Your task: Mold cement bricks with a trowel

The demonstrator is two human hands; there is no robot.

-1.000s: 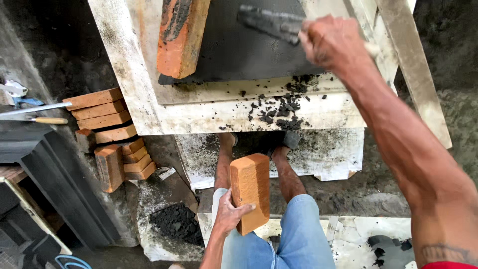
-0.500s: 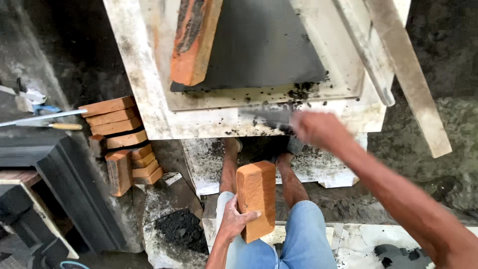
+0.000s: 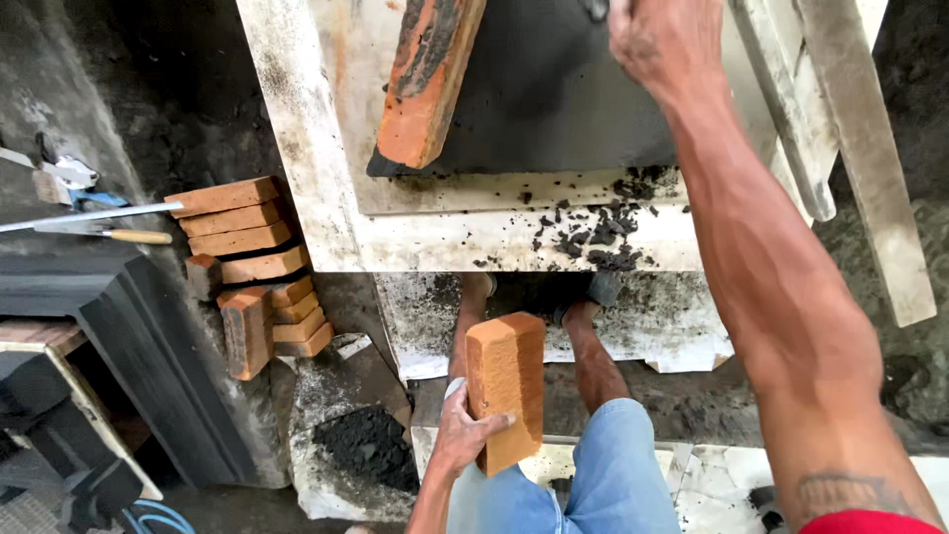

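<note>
My left hand grips the lower end of an orange brick, held upright over my knees in blue shorts. My right hand reaches up across a flat slab of dark mortar on a stained white worktable. Its fingers are closed around a trowel handle, and only a grey sliver of the trowel shows at the top edge. A second, mortar-smeared brick lies on the slab's left side. Dark mortar crumbs are scattered along the table's front edge.
A stack of orange bricks stands on the floor at left, with long-handled tools beyond it. A dark moulded block sits lower left. A heap of dark mortar lies by my left leg. A pale wooden batten leans at right.
My right hand dropped to the table's front edge with the trowel, then rose to the far side of the slab. The left hand and its brick barely moved.
</note>
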